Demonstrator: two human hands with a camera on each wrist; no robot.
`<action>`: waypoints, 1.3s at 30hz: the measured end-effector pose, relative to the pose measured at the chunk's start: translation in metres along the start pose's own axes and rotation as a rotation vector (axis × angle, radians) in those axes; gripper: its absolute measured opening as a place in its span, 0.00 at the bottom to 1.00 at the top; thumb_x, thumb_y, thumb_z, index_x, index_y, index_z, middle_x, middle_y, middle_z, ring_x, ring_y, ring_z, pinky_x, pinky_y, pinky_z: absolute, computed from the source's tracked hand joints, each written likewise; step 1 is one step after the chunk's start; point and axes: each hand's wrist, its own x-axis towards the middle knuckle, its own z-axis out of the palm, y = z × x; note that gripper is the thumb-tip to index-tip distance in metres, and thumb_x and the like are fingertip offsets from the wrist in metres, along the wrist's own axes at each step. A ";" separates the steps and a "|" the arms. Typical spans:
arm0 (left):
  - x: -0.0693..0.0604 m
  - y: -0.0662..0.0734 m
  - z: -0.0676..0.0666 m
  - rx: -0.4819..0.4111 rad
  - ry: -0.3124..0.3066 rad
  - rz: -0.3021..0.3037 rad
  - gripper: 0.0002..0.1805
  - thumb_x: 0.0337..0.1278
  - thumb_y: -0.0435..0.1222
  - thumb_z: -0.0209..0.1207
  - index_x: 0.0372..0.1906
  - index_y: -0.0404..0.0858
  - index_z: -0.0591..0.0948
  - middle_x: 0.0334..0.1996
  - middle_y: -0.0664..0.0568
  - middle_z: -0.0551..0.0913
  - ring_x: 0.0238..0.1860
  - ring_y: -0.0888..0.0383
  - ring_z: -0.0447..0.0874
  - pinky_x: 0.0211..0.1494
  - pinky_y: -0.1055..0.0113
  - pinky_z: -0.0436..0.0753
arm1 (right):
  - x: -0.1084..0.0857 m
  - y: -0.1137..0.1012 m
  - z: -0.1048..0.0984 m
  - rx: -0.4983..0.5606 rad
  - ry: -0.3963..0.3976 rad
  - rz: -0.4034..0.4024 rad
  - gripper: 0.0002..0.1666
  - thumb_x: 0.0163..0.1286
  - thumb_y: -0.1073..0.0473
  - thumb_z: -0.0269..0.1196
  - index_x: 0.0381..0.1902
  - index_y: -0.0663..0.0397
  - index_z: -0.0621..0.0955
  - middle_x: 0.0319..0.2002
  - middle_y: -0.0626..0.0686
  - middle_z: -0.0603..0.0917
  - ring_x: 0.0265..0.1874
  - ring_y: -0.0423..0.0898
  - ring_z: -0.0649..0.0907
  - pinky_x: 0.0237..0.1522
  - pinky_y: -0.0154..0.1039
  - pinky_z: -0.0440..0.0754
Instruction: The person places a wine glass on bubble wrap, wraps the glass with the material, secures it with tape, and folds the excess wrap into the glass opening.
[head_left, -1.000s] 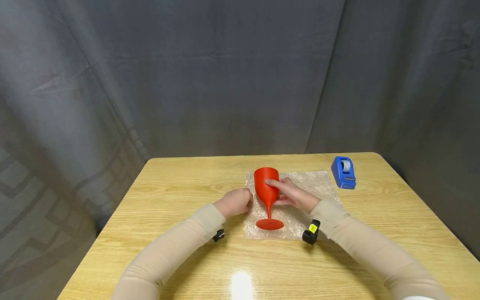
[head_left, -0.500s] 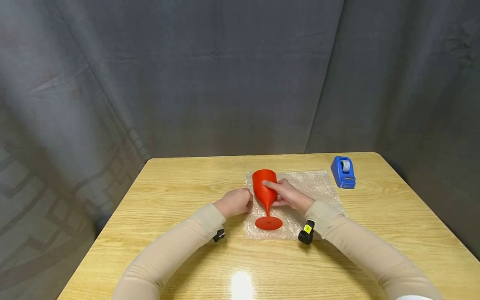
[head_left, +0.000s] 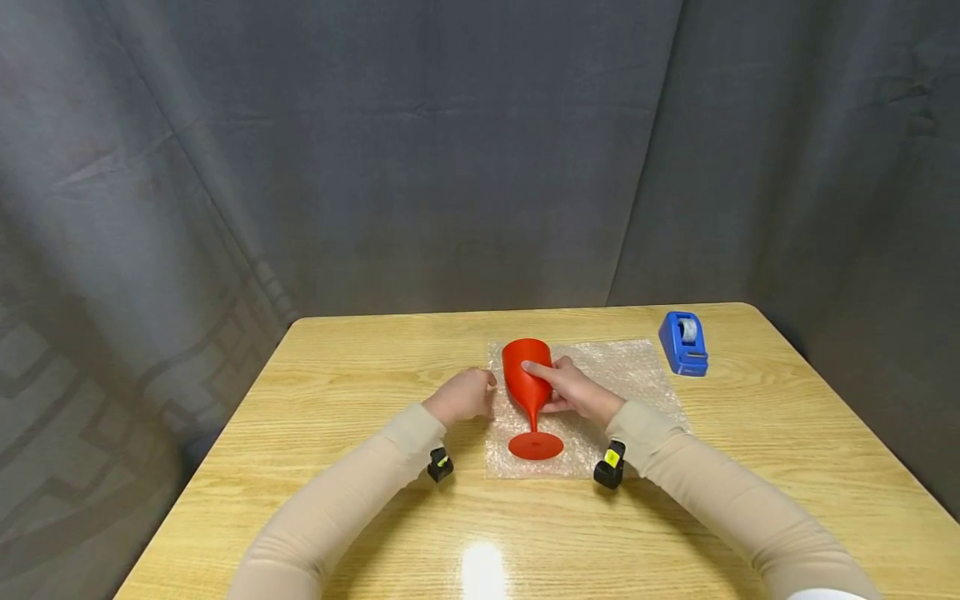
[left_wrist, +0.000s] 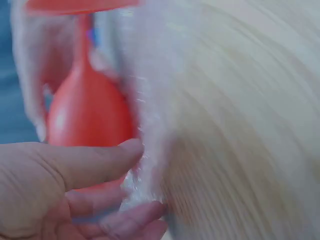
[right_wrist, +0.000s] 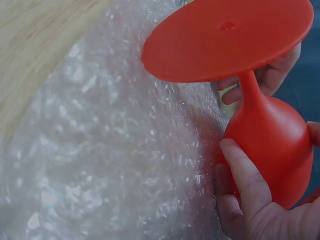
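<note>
A red goblet point(head_left: 527, 375) lies tilted over the left part of a sheet of clear bubble wrap point(head_left: 626, 371), its foot toward the person. Around the bowl's right side, the right hand point(head_left: 573, 390) grips it, thumb on top; the right wrist view shows fingers against the red bowl point(right_wrist: 272, 145). At the sheet's left edge is the left hand point(head_left: 463, 395), just left of the bowl. In the left wrist view, that hand point(left_wrist: 75, 185) has the edge of the bubble wrap point(left_wrist: 150, 115) between thumb and fingers, beside the goblet point(left_wrist: 90, 112).
A blue tape dispenser point(head_left: 684, 346) stands on the wooden table point(head_left: 360, 367), beyond the sheet's far right corner. Grey curtains point(head_left: 450, 167) hang behind the table and at its sides. Dark wrist cameras are strapped below both sleeves.
The right hand and goblet have shifted slightly left, the foot staying toward the person. The left hand has moved a little left and away from the person, its wrist turning.
</note>
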 end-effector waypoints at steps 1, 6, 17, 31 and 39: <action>0.001 -0.001 -0.002 -0.102 -0.011 -0.053 0.26 0.48 0.31 0.69 0.54 0.27 0.76 0.45 0.42 0.83 0.44 0.51 0.81 0.53 0.60 0.81 | 0.000 0.000 0.000 0.002 -0.004 -0.002 0.36 0.69 0.43 0.58 0.54 0.64 0.55 0.45 0.64 0.75 0.23 0.45 0.84 0.28 0.39 0.87; 0.004 -0.007 -0.005 -0.786 -0.074 -0.287 0.21 0.55 0.26 0.60 0.50 0.17 0.69 0.34 0.43 0.76 0.32 0.55 0.76 0.50 0.61 0.82 | 0.001 0.000 0.000 0.017 -0.010 0.002 0.37 0.69 0.43 0.58 0.55 0.65 0.54 0.44 0.64 0.76 0.24 0.45 0.85 0.28 0.39 0.87; 0.015 -0.008 0.002 -1.311 -0.139 -0.439 0.21 0.65 0.21 0.36 0.58 0.28 0.73 0.36 0.46 0.79 0.37 0.55 0.79 0.53 0.61 0.82 | 0.003 0.001 0.000 0.025 0.003 0.007 0.37 0.69 0.44 0.59 0.56 0.65 0.55 0.47 0.66 0.73 0.25 0.46 0.84 0.31 0.41 0.87; 0.016 0.007 0.005 -1.167 -0.030 -0.354 0.12 0.61 0.37 0.63 0.37 0.34 0.74 0.26 0.51 0.75 0.26 0.59 0.76 0.35 0.70 0.83 | 0.001 0.001 -0.002 0.062 -0.015 0.007 0.34 0.70 0.46 0.57 0.54 0.65 0.54 0.46 0.65 0.75 0.25 0.45 0.84 0.32 0.42 0.87; 0.019 0.012 0.006 -1.083 0.011 -0.371 0.14 0.57 0.36 0.66 0.34 0.35 0.72 0.30 0.50 0.75 0.28 0.58 0.77 0.44 0.63 0.86 | 0.003 0.001 -0.006 0.018 -0.070 0.021 0.36 0.70 0.44 0.56 0.57 0.68 0.59 0.37 0.61 0.83 0.23 0.46 0.85 0.26 0.41 0.87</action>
